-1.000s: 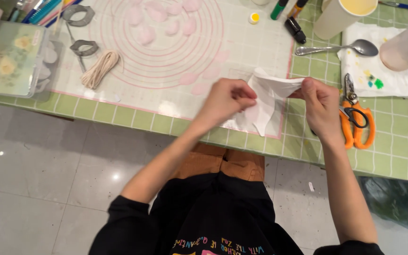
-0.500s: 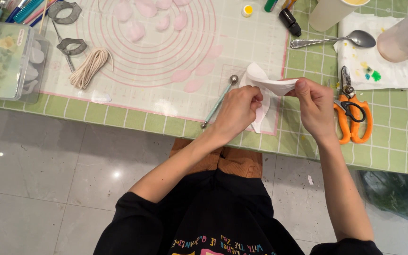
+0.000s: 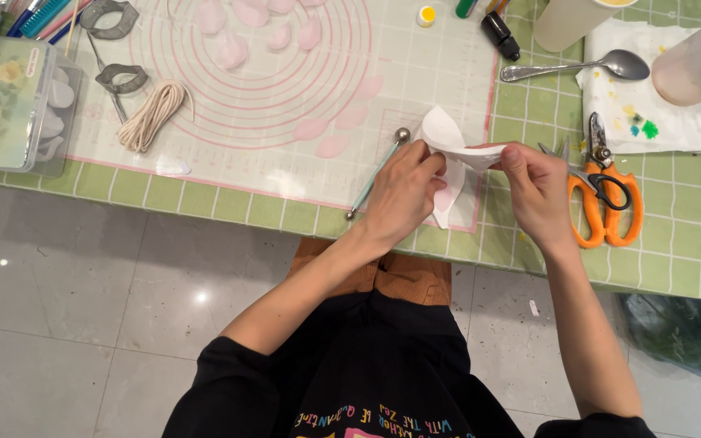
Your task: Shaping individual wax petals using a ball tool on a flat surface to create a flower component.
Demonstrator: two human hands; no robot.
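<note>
Pinching the white paper sheet (image 3: 446,139) between them, the left hand (image 3: 403,191) and right hand (image 3: 539,191) now hold it folded tighter than before, beside the ball-tipped tool (image 3: 376,173).

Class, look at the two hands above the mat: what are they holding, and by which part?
Both hold one white paper sheet. The left hand grips its left side, the right hand pinches its right edge between thumb and fingers, above the mat.

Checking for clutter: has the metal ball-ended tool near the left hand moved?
Cannot tell: the metal ball-ended tool was hidden by the left hand a second ago.
</note>
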